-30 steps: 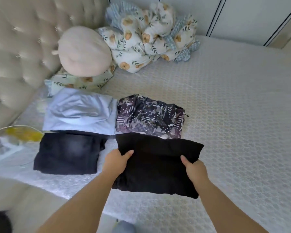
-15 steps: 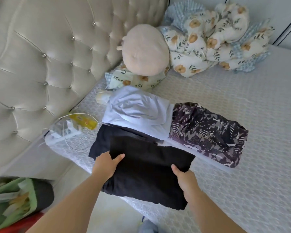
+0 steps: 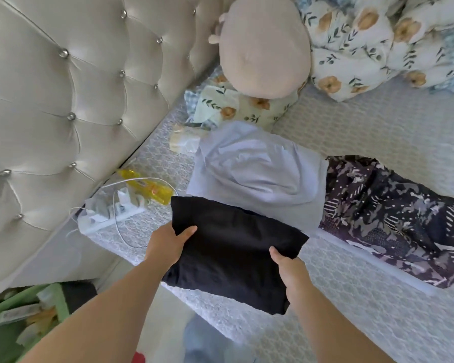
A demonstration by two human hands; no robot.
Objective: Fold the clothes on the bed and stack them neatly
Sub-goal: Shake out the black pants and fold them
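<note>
A: Status on the hands?

B: Both on the folded black garment (image 3: 233, 247). Left hand (image 3: 168, 244) grips its left edge: thumb on top of the cloth, the other fingers under it and out of sight. Right hand (image 3: 288, 268) pinches the right edge the same way, thumb on top, the rest hidden beneath.

A: Fingers spread or together?

B: Can't tell for the ones under the fabric. Only the thumbs and the backs of the hands show.

A: Where's the garment sitting?

B: At the near corner of the bed (image 3: 378, 323), by the headboard (image 3: 63, 100). Its near part hangs past the mattress edge. Whether it lies on another dark piece I can't tell; it covers whatever is below.

A: Other clothes?

B: Folded pale blue garment (image 3: 257, 171) just behind the black one; the black one's far edge overlaps it. Folded dark patterned garment (image 3: 393, 218) to the right of the blue one, touching it, well clear of the right hand.

A: Anything else on the bed?

B: Round beige cushion (image 3: 262, 48) near the headboard, resting on a floral pillow (image 3: 244, 108). Bunched floral blanket (image 3: 385, 43) at the far right. At the left corner, a white cable (image 3: 131, 205) looped next to a yellow packet (image 3: 147, 186) and some clear wrapping.

A: Floor?

B: Green bag (image 3: 24, 318) down at lower left, contents blurred.
</note>
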